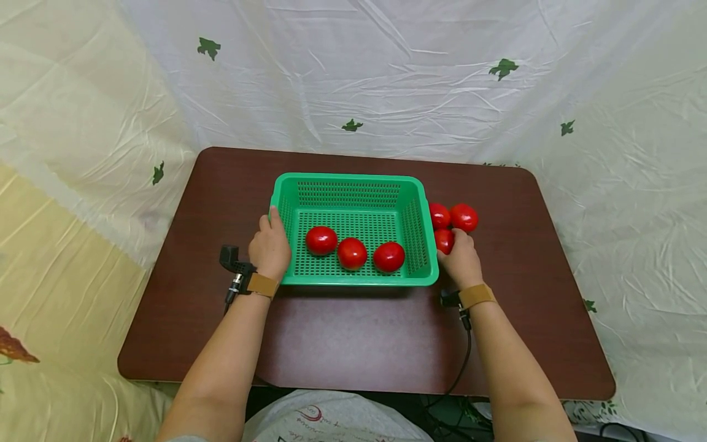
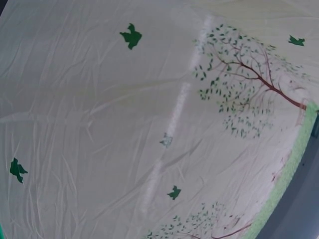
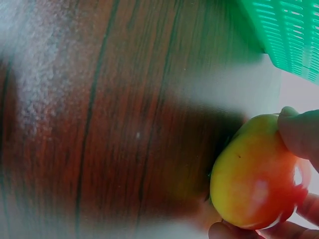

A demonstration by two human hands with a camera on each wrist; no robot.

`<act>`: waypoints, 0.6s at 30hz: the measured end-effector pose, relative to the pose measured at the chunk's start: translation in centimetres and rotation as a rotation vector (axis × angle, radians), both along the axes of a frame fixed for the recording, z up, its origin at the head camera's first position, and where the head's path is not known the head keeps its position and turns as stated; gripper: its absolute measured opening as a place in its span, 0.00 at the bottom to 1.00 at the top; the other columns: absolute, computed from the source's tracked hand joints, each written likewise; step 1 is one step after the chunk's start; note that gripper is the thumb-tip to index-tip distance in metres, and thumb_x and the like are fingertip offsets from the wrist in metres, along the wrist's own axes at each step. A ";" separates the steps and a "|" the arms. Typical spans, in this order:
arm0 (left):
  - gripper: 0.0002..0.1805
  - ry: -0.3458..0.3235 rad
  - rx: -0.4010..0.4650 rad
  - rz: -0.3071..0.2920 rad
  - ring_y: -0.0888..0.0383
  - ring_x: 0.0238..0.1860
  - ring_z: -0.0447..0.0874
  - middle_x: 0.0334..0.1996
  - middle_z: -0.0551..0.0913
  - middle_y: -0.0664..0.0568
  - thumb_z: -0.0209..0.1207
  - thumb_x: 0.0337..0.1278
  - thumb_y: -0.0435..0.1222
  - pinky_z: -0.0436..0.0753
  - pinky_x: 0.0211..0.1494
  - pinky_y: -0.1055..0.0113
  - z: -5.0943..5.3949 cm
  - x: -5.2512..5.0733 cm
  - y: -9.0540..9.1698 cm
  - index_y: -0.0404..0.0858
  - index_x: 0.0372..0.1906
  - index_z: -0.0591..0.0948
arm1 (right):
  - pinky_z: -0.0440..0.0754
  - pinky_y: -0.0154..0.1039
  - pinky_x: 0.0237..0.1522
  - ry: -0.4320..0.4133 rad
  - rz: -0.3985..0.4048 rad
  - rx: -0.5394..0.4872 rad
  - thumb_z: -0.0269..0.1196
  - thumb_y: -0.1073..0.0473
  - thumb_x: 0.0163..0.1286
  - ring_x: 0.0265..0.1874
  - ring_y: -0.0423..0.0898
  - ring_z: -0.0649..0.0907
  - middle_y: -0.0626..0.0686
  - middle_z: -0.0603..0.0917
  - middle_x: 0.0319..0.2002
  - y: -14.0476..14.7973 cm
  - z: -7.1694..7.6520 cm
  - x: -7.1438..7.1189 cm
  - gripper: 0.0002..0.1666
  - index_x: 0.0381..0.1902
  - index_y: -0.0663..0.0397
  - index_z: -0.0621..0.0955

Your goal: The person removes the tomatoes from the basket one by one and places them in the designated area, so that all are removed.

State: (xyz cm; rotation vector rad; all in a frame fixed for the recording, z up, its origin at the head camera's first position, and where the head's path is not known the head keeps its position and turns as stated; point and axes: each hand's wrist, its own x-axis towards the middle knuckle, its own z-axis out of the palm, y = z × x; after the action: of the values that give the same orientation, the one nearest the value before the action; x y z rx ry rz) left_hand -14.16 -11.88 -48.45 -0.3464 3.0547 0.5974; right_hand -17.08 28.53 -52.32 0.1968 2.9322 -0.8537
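A green perforated basket point(image 1: 353, 280) stands on the table with a red tomato point(image 1: 321, 240), a second tomato point(image 1: 351, 253) and a third tomato point(image 1: 389, 256) inside. My left hand point(image 1: 270, 247) holds the basket's left rim; part of its fingers is hidden. Just outside the right rim, my right hand point(image 1: 461, 261) grips another tomato point(image 1: 444, 240). The right wrist view shows this tomato point(image 3: 254, 174), reddish with a yellow-green side, between thumb and fingers. Two more tomatoes, one nearer the basket point(image 1: 439, 215) and one farther right point(image 1: 464, 217), lie beyond that hand.
The dark brown wooden table point(image 1: 364, 337) has rounded corners. White cloth point(image 1: 386, 73) with green leaf shapes hangs behind and around it. A black cable point(image 1: 466, 356) runs from the right wrist camera over the table's front edge. Only cloth point(image 2: 99, 124) and its printed tree show clearly in the left wrist view.
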 end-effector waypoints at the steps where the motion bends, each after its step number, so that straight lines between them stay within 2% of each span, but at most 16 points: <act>1: 0.36 0.000 -0.001 -0.001 0.40 0.33 0.78 0.70 0.66 0.33 0.46 0.74 0.28 0.81 0.36 0.49 0.0 0.0 0.0 0.38 0.81 0.48 | 0.73 0.69 0.61 -0.001 -0.001 -0.001 0.63 0.53 0.69 0.57 0.72 0.75 0.76 0.68 0.64 0.0 0.0 0.0 0.42 0.73 0.68 0.61; 10: 0.36 0.005 -0.001 -0.002 0.40 0.31 0.77 0.70 0.66 0.33 0.46 0.73 0.28 0.79 0.34 0.50 0.2 0.2 0.0 0.38 0.81 0.49 | 0.71 0.68 0.65 -0.004 0.000 -0.029 0.64 0.54 0.69 0.61 0.71 0.73 0.76 0.67 0.65 0.0 0.1 0.1 0.43 0.74 0.69 0.60; 18: 0.36 0.004 0.007 -0.003 0.40 0.32 0.77 0.70 0.65 0.33 0.46 0.74 0.29 0.80 0.35 0.49 0.1 0.1 0.0 0.38 0.81 0.48 | 0.70 0.70 0.65 0.008 0.039 -0.037 0.64 0.55 0.68 0.63 0.72 0.70 0.76 0.66 0.66 0.4 0.4 0.7 0.44 0.74 0.69 0.59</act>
State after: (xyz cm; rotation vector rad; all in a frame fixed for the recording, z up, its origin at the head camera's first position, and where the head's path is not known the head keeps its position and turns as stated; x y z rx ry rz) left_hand -14.01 -11.87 -48.34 -0.3414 3.0559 0.6098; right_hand -16.42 28.90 -51.89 0.1332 2.9146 -0.9041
